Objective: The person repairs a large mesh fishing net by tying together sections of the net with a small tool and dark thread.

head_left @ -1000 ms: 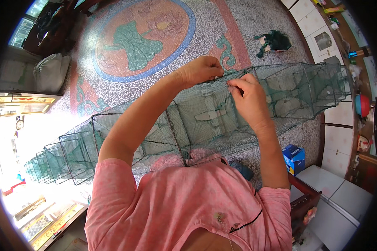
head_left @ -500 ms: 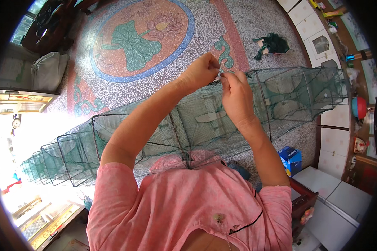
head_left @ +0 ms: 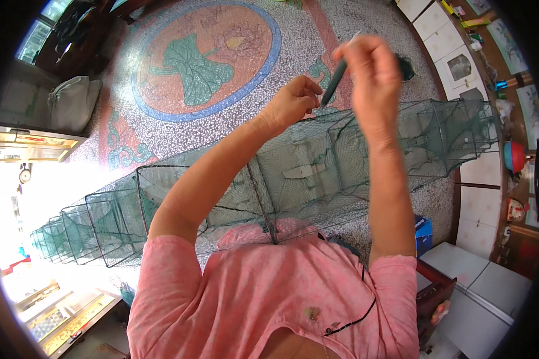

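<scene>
A long green mesh fish trap [head_left: 293, 179] with dark square frames stretches across me from lower left to upper right. At its far edge, my left hand [head_left: 296, 102] is closed in a pinch on the netting; the exact spot between the fingertips is hard to make out. My right hand [head_left: 374, 75], somewhat blurred, is raised above the trap. It grips a slim netting needle [head_left: 335, 82] that looks wound with dark green twine, slanting down toward the left fingertips. A pale tip pokes out above the right fingers.
A dark green bundle [head_left: 405, 67] lies on the floor, mostly hidden behind my right hand. White cabinets [head_left: 479, 173] line the right side, with a blue box [head_left: 423, 234] nearby. A pale sack [head_left: 72, 102] stands at left. The speckled floor bears a round lotus pattern [head_left: 203, 60].
My right hand has moved up and to the right, away from the left fingers, and the netting needle now shows in it. My left hand has stayed nearly in place at the net's edge.
</scene>
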### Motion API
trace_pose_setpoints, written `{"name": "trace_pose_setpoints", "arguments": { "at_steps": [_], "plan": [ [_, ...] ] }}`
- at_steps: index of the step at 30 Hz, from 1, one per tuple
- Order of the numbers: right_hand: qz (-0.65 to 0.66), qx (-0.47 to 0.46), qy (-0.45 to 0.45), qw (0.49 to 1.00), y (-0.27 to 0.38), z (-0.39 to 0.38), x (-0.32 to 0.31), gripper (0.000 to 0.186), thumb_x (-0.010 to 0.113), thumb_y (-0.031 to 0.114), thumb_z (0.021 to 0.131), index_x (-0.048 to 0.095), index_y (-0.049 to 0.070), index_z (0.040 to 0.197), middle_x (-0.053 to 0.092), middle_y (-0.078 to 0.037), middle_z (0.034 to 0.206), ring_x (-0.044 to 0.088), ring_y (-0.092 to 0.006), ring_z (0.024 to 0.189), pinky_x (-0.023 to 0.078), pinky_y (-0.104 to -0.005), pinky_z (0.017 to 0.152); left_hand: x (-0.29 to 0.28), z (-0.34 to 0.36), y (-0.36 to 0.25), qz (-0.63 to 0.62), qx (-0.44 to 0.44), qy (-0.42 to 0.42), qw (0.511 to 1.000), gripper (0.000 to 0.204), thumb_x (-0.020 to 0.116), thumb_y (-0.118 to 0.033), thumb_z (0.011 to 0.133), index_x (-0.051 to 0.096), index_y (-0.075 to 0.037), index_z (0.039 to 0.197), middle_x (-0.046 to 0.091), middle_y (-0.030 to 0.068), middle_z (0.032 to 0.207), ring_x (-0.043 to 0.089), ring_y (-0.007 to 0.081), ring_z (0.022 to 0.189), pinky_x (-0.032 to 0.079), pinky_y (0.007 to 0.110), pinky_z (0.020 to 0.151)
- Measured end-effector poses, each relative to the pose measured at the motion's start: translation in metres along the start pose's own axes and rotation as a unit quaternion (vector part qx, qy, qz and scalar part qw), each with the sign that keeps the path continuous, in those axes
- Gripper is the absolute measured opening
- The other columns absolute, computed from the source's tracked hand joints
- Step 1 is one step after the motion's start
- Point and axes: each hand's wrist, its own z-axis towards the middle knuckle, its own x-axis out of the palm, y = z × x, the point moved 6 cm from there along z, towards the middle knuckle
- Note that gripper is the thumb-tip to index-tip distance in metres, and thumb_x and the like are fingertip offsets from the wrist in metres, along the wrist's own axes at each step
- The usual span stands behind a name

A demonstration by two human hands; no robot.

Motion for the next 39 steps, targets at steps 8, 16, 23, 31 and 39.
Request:
{"name": "trace_pose_setpoints", "arguments": {
  "at_steps": [8, 16, 23, 31, 39],
  "plan": [
    [0.261, -0.018, 0.018, 0.965, 0.058, 0.043, -0.083, 0.016, 0.050, 0.017, 0.095, 0.054, 0.002, 0.092, 0.056, -0.006, 0.079, 0.049, -0.0123, 0.060, 0.043, -0.0251, 0.056, 0.027, -0.007, -0.019, 0.156, 0.044, 0.163, 0.973, 0.021, 0.058, -0.022, 0.088, 0.065, -0.007, 0.100, 0.062, 0.0022, 0.096, 0.055, 0.0136, 0.090, 0.043, 0.028, 0.084],
    [-0.170, 0.101, 0.118, 0.973, 0.021, -0.028, -0.046, 0.007, 0.064, 0.008, 0.085, 0.067, 0.003, 0.090, 0.058, -0.001, 0.078, 0.049, -0.0073, 0.061, 0.041, -0.0219, 0.054, 0.006, 0.001, -0.005, 0.084, -0.013, 0.053, 0.995, 0.025, 0.058, -0.028, 0.089, 0.063, -0.003, 0.094, 0.062, 0.0016, 0.086, 0.053, 0.0108, 0.077, 0.045, 0.027, 0.073],
    [-0.306, 0.179, 0.175, 0.918, -0.029, -0.085, -0.038, 0.013, 0.065, 0.003, 0.078, 0.067, 0.001, 0.091, 0.058, -0.011, 0.083, 0.060, -0.0272, 0.069, 0.047, -0.0341, 0.061, 0.001, 0.009, 0.007, 0.008, -0.047, 0.023, 0.999, 0.022, 0.058, -0.022, 0.091, 0.060, 0.000, 0.093, 0.062, 0.0057, 0.087, 0.059, 0.0121, 0.079, 0.048, 0.025, 0.072],
    [-0.318, 0.134, 0.103, 0.933, -0.048, -0.100, -0.033, 0.013, 0.064, 0.000, 0.076, 0.063, 0.001, 0.089, 0.058, -0.012, 0.081, 0.059, -0.0279, 0.070, 0.047, -0.0358, 0.061, 0.002, 0.009, 0.014, -0.046, -0.076, 0.020, 0.996, 0.018, 0.060, -0.016, 0.090, 0.060, 0.002, 0.095, 0.063, 0.0070, 0.086, 0.062, 0.0125, 0.078, 0.051, 0.023, 0.069],
    [-0.256, 0.112, 0.055, 0.959, -0.056, -0.096, -0.014, 0.017, 0.063, -0.003, 0.077, 0.058, 0.003, 0.092, 0.057, -0.011, 0.084, 0.059, -0.0264, 0.072, 0.047, -0.0364, 0.062, 0.004, 0.010, 0.025, -0.024, -0.123, 0.032, 0.992, 0.019, 0.061, -0.015, 0.089, 0.063, 0.002, 0.096, 0.064, 0.0053, 0.083, 0.061, 0.0107, 0.073, 0.050, 0.020, 0.066]
  ]
}}
